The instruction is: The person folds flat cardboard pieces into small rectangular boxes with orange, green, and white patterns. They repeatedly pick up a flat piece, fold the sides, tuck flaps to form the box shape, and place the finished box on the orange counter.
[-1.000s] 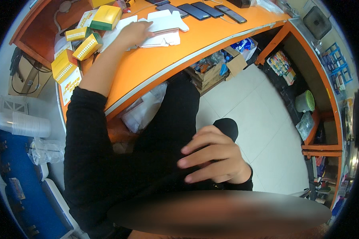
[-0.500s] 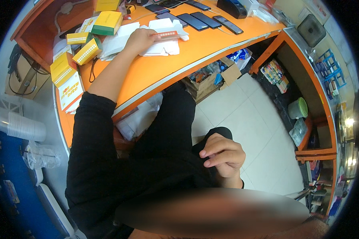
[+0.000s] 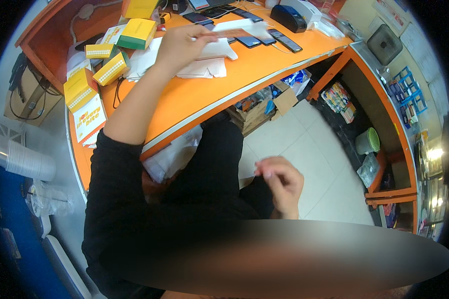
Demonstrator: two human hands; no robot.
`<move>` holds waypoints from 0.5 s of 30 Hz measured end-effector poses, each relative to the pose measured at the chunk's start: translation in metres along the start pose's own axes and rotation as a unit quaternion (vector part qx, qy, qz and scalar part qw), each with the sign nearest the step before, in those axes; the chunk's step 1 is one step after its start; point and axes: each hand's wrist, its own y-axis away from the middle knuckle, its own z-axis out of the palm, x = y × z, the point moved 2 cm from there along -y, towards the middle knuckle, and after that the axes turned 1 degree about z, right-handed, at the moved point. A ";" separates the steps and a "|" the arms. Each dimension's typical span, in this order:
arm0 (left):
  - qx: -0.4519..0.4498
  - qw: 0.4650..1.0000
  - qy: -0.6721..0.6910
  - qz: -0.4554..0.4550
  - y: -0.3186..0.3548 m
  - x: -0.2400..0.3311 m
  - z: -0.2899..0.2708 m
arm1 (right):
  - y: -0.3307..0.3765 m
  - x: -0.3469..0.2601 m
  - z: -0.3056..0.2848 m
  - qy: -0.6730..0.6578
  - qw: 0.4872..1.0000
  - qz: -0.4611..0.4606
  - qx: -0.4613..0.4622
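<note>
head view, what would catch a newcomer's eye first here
The bright orange desk across the top stands out most, with yellow boxes stacked at its left end. The left hand reaches over white papers there, holding a thin reddish strip, while the right hand hovers low above the pale tiled floor.

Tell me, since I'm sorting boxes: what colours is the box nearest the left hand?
Yellow top, green side, on the box; head view.

Yellow boxes (image 3: 99, 74) on orange desk (image 3: 194, 99), dark phones (image 3: 264, 37), black device (image 3: 289, 17), green bucket (image 3: 367, 141), tiled floor (image 3: 309, 149).
</note>
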 end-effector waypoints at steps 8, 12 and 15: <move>-0.008 0.995 -0.093 0.042 -0.001 -0.005 0.025 | -0.014 0.021 -0.018 -0.036 0.991 0.103 0.082; -0.115 0.955 0.104 -0.255 -0.006 -0.079 0.040 | -0.006 0.026 -0.015 -0.039 0.988 0.128 0.075; -0.058 0.916 0.275 -0.285 0.000 -0.109 0.050 | -0.006 0.026 -0.013 -0.034 0.989 0.122 0.077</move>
